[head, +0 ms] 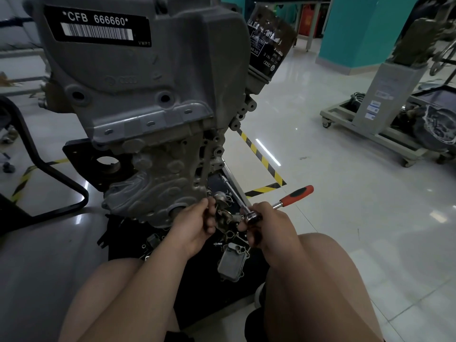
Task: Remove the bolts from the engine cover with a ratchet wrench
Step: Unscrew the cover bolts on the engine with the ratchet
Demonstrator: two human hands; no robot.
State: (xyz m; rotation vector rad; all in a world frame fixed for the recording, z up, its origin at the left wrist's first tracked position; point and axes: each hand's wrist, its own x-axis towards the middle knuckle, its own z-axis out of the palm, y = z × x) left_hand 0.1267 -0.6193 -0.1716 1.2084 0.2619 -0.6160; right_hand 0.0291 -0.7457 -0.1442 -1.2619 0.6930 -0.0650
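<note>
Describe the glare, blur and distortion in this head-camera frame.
Head view: bright glare streaks the glossy white tiled floor; the black engine-number label is sharp, while the left hand, right hand and red-handled ratchet wrench sit in dim, softer light below the grey cast engine cover; wide-angle distortion leans the teal pillar near the edge.

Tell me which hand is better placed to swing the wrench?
Probably right: the right hand grips the wrench at its head; the left hand touches a small part beside the cover.

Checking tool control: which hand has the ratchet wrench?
The right hand: it grips the ratchet wrench at its head, orange handle sticking out free. The left hand is at a small metal fitting, without any wrench.
</note>
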